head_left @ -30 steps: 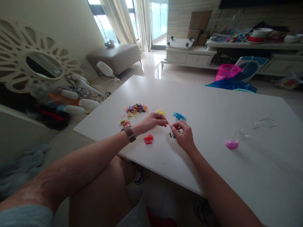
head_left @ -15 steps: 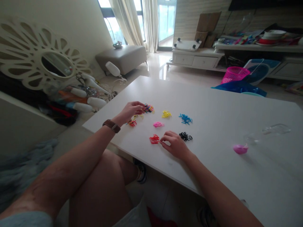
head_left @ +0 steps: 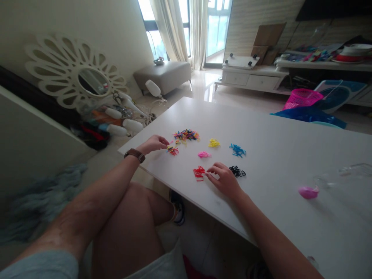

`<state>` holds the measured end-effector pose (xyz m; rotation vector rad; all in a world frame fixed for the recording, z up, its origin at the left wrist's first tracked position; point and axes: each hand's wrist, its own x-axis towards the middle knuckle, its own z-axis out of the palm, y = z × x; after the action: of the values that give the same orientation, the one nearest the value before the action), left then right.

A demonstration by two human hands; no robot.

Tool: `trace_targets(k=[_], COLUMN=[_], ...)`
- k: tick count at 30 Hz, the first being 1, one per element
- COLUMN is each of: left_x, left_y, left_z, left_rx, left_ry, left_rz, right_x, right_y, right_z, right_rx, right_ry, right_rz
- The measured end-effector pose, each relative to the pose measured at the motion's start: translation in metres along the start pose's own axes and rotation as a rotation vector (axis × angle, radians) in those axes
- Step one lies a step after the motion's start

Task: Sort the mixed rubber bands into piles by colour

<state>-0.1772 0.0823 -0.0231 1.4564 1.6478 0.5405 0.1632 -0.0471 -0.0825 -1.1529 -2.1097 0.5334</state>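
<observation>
Looking down in the head view, you are working at the white table (head_left: 267, 135). Your left hand (head_left: 155, 143) is bending its fingers close together at the edge of the small mixed heap (head_left: 173, 151) of little bands. A pink bit (head_left: 171, 142) is showing by the fingertips, but I cannot tell if you are pinching something or only touching. Your right hand (head_left: 223, 178) is pointing its thumb and fingertips at the right edge of the red heap (head_left: 199, 173). Those fingers are curling softly, and I cannot tell if they are gripping a red band or not.

Five heaps are looking done so far, each showing just one color. The red heap is sitting just left of your right fingertips. The black heap (head_left: 237, 171) is lying just right of that hand. The pink heap (head_left: 204, 154) is resting between your hands, a bit farther from you. The yellow heap (head_left: 214, 143) and the blue heap (head_left: 238, 150) are sitting past your right hand, with blue more to the right.

Two heaps are looking unfinished, because their colors are all jumbling together. The small one is lying right by your left fingertips. The big mixed heap (head_left: 186, 135) is spreading past your left hand, off to its right, with a few loose bands (head_left: 178, 142) lying near it. That heap is holding lots of bands, so plenty seems to be waiting.
</observation>
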Motion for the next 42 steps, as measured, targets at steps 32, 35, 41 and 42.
trace_targets(k=[32,35,41,42], left_x=[0.011,0.013,0.016,0.016], left_y=[-0.014,-0.018,-0.022,-0.021], left_z=[-0.001,-0.001,0.005,0.006], left_rx=[0.09,0.13,0.175,0.187], left_ry=[0.017,0.027,0.041,0.039], left_rz=[0.037,0.036,0.041,0.039], right_x=[0.0,0.0,0.0,0.0], right_y=[0.001,0.002,0.002,0.002], right_z=[-0.006,-0.006,-0.006,-0.006], right_rx=[0.04,0.037,0.026,0.024], right_ry=[-0.019,-0.021,-0.016,-0.015], right_rz=[0.029,0.032,0.028,0.029])
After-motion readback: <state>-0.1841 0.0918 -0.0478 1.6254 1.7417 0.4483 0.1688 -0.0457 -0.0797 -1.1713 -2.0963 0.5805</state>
